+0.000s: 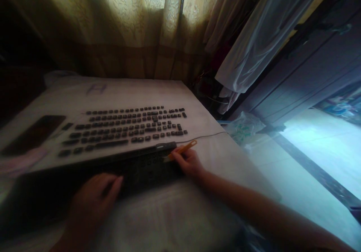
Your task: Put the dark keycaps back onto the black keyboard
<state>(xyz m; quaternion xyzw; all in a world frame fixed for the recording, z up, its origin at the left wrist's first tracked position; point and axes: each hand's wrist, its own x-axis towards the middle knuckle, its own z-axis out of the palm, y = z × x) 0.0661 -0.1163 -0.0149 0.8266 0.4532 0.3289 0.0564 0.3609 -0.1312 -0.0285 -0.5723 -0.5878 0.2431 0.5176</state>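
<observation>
A black keyboard base, its keycaps taken off, lies along the near side of the table. My right hand is closed round an orange-handled brush, its pale bristles touching the base's right end. My left hand presses on the front part of the same base, fingers curled and thumb stretched along; the fingertips are dim and blurred. Beyond the base, loose black keycaps are laid out in keyboard-like rows on the white cloth.
A dark phone lies at left, beside a blurred pink cloth-like thing. A thin cable runs over the table's right edge. Curtains hang behind. At right are a hanging white cloth and a plastic bag.
</observation>
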